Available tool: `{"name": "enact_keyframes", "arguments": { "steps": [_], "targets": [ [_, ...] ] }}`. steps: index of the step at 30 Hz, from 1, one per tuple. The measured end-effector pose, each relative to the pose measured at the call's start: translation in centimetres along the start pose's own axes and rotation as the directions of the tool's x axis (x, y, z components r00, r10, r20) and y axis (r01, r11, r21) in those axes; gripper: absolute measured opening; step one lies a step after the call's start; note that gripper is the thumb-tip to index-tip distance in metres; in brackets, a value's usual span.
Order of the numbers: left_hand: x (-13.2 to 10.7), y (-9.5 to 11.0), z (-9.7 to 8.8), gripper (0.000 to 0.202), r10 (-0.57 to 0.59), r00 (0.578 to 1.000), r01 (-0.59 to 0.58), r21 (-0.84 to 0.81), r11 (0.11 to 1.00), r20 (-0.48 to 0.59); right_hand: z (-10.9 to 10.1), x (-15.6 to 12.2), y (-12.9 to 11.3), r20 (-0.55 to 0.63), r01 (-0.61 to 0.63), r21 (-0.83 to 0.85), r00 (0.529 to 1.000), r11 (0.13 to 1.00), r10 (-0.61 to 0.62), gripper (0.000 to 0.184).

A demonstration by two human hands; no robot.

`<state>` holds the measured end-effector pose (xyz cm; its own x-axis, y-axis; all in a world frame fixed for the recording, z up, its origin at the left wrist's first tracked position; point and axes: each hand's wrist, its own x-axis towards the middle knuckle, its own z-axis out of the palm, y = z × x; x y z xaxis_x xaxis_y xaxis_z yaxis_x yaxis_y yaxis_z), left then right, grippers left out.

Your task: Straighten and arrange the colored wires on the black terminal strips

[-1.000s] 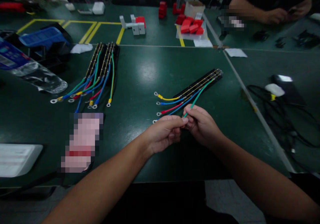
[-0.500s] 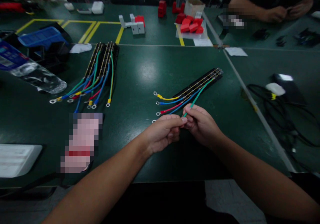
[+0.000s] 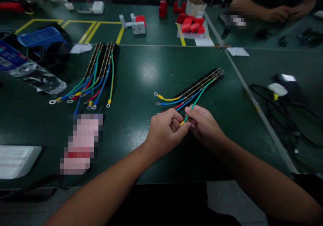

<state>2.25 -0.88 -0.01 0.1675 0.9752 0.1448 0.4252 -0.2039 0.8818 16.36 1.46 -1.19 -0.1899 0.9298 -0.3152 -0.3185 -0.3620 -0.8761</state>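
My left hand (image 3: 166, 132) and my right hand (image 3: 204, 125) meet at the near end of a green wire (image 3: 199, 96) with a yellow sleeve at its tip. Both hands are closed in a pinch on that wire end. The wire runs back to a black strip (image 3: 202, 83) lying diagonally on the green table (image 3: 141, 74). Yellow, blue and red wires (image 3: 169, 101) with ring terminals fan out from the same strip, just left of my hands.
A second black strip with several coloured wires (image 3: 98, 74) lies at the left. A plastic bottle (image 3: 32, 74), a blue tray (image 3: 40, 37), red blocks (image 3: 191, 23) and black cables (image 3: 285, 111) are around. Another person's hands (image 3: 285, 13) work at the far right.
My left hand has turned and moved up over the red wire's end, its fingers curling tighter on the green wire's tip. The right hand has stayed where it was.
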Motion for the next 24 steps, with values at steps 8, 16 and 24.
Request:
{"name": "enact_keyframes", "arguments": {
  "steps": [8,16,24],
  "targets": [
    [-0.6,-1.4,0.0,0.017,0.349,0.934,-0.348,0.391,0.852,0.071,0.0,-0.2,0.0,-0.001,-0.017,-0.031,1.000,0.999,0.017,0.029],
    [-0.6,-1.8,0.0,0.026,0.305,0.945,-0.326,0.450,0.831,0.121,-0.1,0.0,0.1,0.015,0.006,0.003,1.000,1.000,-0.006,0.029],
    [-0.5,-1.4,0.1,0.027,0.275,0.955,-0.294,0.435,0.851,0.108,-0.1,0.1,0.0,0.017,-0.010,0.031,1.000,0.999,0.009,0.030]
  ]
}}
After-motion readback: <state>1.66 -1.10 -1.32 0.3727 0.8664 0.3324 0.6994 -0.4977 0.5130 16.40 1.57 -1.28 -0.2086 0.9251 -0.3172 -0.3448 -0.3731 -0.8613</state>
